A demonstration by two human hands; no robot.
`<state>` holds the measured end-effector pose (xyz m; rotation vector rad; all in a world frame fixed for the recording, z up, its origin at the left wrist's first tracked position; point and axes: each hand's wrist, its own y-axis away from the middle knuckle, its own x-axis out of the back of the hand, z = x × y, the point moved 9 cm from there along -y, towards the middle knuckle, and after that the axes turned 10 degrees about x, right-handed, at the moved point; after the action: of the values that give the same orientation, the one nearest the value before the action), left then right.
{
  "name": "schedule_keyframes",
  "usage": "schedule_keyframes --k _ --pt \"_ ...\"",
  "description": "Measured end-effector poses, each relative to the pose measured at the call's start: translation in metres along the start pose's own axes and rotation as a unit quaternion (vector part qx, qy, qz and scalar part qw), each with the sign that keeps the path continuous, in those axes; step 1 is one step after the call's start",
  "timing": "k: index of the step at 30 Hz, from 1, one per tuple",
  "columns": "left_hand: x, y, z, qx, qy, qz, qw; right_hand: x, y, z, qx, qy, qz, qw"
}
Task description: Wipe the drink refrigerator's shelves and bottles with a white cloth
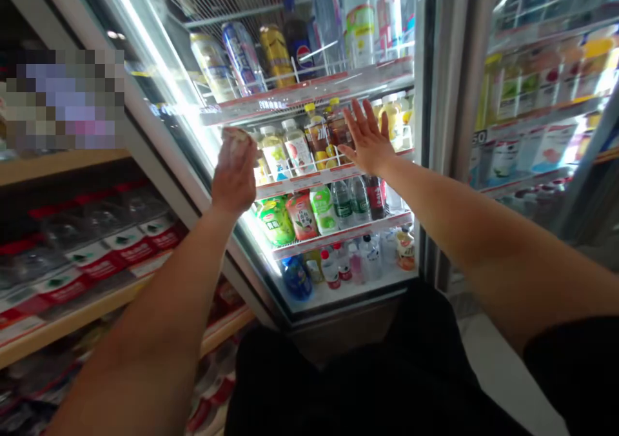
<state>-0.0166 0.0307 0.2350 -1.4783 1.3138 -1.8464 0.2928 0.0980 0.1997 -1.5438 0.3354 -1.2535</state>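
Observation:
I face an open drinks fridge (425,184) with several wire shelves of bottles and cans. My left hand (235,178) is raised at the left end of the second shelf (309,179), closed around a small pale object (236,136); what it is I cannot tell. My right hand (367,142) is open with fingers spread, its palm toward the brown and yellow-capped bottles (323,136) on that same shelf, close to or touching them. Green and pink drink bottles (300,213) stand on the shelf below.
The fridge's glass door (159,100) stands swung open on the left. Wooden shelves (72,320) with red-labelled packs lie further left. A second, closed glass-door cooler (536,100) stands on the right. Cans and tall bottles (275,52) fill the top shelf.

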Motion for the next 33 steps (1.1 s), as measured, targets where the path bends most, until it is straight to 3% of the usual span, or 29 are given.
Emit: schedule_keyframes --k 2,4,9,12,16,20,26,30,33 --pt "-0.008 -0.001 0.008 -0.024 0.000 -0.014 1.000 0.006 0.002 -0.006 0.008 -0.004 0.019 1.000" --pt "-0.009 -0.008 0.016 -0.031 0.006 0.021 0.999 0.016 0.001 -0.022 0.028 -0.003 0.041 0.999" --pt "-0.021 -0.036 0.053 -0.033 0.036 0.127 0.991 0.030 -0.024 -0.097 0.133 -0.030 0.063 0.989" --pt "-0.038 -0.040 0.081 -0.049 0.060 0.108 0.991 0.014 -0.044 -0.121 0.131 -0.070 0.044 0.988" --pt "-0.046 -0.016 0.099 -0.127 0.032 0.031 0.991 -0.004 -0.045 -0.120 0.125 -0.089 0.035 0.988" --pt "-0.038 0.017 0.074 -0.186 -0.016 -0.004 0.982 -0.001 -0.034 -0.121 0.165 -0.083 0.030 0.982" --pt "-0.034 0.035 0.005 -0.025 -0.043 0.070 0.996 -0.002 -0.033 -0.142 0.142 -0.057 0.009 0.988" --pt "-0.045 0.039 -0.002 0.016 -0.048 0.064 0.997 -0.003 -0.040 -0.149 0.200 -0.060 -0.005 0.978" --pt "-0.047 0.039 -0.001 0.031 -0.028 0.057 0.997 0.016 -0.056 -0.116 0.173 -0.073 0.044 0.981"
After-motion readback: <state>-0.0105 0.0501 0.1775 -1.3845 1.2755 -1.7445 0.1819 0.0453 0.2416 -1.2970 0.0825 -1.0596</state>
